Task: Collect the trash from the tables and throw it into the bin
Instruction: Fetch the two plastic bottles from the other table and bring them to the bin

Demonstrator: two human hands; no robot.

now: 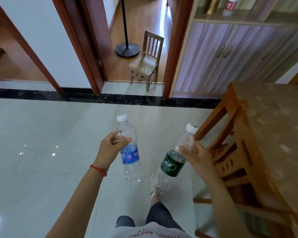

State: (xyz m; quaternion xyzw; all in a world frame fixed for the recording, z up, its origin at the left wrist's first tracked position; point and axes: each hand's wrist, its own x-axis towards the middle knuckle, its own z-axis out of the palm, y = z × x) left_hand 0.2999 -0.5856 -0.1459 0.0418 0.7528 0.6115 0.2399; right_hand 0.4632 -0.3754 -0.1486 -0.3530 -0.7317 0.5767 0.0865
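Observation:
My left hand (113, 146) grips the upper part of a clear plastic bottle with a blue label (129, 156) and a white cap, held upright over the floor. My right hand (196, 156) holds a second clear bottle with a green label (173, 163), also white-capped, tilted with its cap toward the right. Both bottles look empty. A red string bracelet sits on my left wrist. No bin is in view.
A wooden table (273, 127) with carved chairs (234, 162) tucked under it stands at the right. Ahead, a small wooden chair (147, 63) and a black lamp base (127, 49) sit in a doorway. Lilac cabinets (230, 55) line the far right wall. Glossy tiled floor (50, 143) spreads left.

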